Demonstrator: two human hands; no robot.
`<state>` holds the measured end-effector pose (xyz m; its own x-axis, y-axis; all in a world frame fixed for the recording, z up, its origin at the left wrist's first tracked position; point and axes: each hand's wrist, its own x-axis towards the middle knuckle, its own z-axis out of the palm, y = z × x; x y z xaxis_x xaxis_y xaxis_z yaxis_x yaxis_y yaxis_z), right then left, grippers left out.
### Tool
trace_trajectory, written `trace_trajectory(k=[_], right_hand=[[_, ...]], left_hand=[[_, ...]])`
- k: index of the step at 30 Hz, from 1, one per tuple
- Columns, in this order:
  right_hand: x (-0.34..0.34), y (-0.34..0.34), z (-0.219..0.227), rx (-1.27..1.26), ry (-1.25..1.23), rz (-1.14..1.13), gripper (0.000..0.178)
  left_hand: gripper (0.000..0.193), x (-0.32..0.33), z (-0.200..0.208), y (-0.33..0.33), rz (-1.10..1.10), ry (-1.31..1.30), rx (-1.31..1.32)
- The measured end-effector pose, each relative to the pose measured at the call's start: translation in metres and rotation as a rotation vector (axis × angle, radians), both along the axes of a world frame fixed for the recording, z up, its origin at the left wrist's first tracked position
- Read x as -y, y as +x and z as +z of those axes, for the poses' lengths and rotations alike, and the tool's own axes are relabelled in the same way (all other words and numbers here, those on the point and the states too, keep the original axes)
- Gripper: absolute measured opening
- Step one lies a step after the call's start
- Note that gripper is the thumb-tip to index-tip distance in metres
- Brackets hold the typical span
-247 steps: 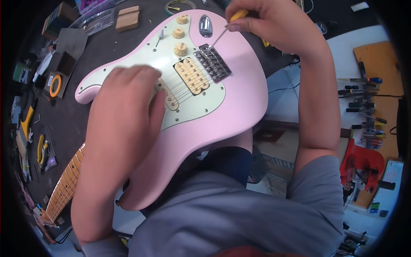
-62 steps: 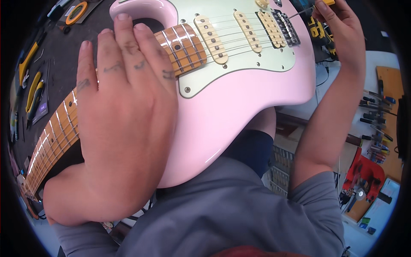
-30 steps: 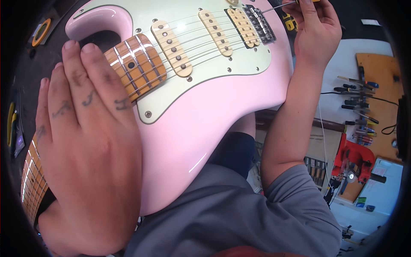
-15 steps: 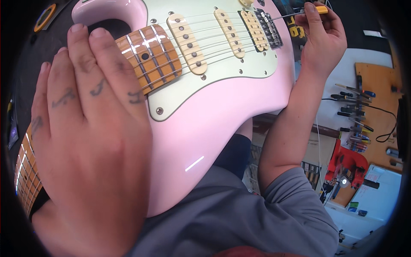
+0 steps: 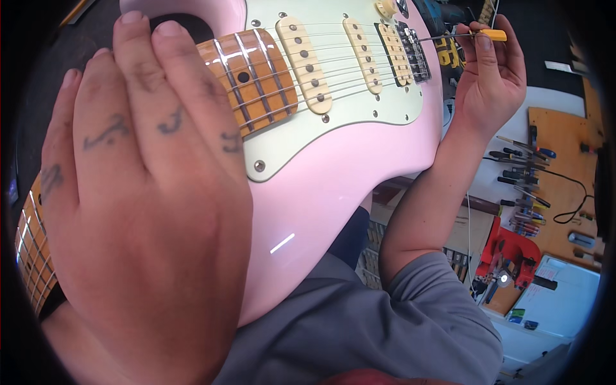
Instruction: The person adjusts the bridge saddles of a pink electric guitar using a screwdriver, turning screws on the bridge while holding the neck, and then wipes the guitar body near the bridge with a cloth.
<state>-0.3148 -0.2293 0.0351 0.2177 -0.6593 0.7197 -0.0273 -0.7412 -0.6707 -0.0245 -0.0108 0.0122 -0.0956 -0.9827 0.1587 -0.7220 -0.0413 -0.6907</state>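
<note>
A pink electric guitar point(image 5: 321, 173) with a pale green pickguard point(image 5: 350, 119) lies in front of my body, strings upward. My left hand point(image 5: 151, 186) rests across its maple neck point(image 5: 250, 80), fingers stretched out side by side, covering part of the strings and frets. At the far right, my right hand point(image 5: 491, 83) pinches the yellow handle of a thin screwdriver point(image 5: 494, 35). Its shaft runs left to the metal bridge point(image 5: 414, 51), where the tip meets the saddle end. Exactly which screw it touches is too small to tell.
Beyond the guitar's end lie a teal power tool point(image 5: 443, 14) and a yellow-and-black object point(image 5: 447, 51). To the right, a wooden board point(image 5: 558, 128) carries several screwdrivers and hand tools. Below it stands a red tool resembling a vise point(image 5: 513, 253).
The guitar and my left hand appear slightly further right in the view, which has shifted a little. My right fingers have changed position around the screwdriver handle; its tip stays at the bridge.
</note>
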Motion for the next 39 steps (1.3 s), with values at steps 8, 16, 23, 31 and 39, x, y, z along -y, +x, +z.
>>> trace_trajectory(k=[8, 16, 23, 31, 39], right_hand=[[0.000, 0.001, 0.000, -0.001, 0.004, 0.008, 0.033], [0.002, 0.000, 0.001, 0.013, -0.011, -0.013, 0.033], [0.001, 0.003, 0.001, 0.010, 0.005, -0.043, 0.032], [0.000, 0.003, 0.001, -0.005, 0.005, -0.046, 0.033], [-0.001, 0.002, 0.000, -0.014, -0.007, -0.066, 0.033]], left_hand=[[0.052, -0.003, -0.001, 0.003, 0.004, -0.019, -0.016], [0.051, -0.004, 0.003, 0.003, 0.000, -0.021, -0.014], [0.050, -0.002, 0.004, -0.001, 0.010, -0.013, -0.002], [0.049, 0.000, 0.004, -0.004, 0.019, -0.016, 0.017], [0.049, 0.001, 0.003, -0.007, 0.014, -0.017, 0.015]])
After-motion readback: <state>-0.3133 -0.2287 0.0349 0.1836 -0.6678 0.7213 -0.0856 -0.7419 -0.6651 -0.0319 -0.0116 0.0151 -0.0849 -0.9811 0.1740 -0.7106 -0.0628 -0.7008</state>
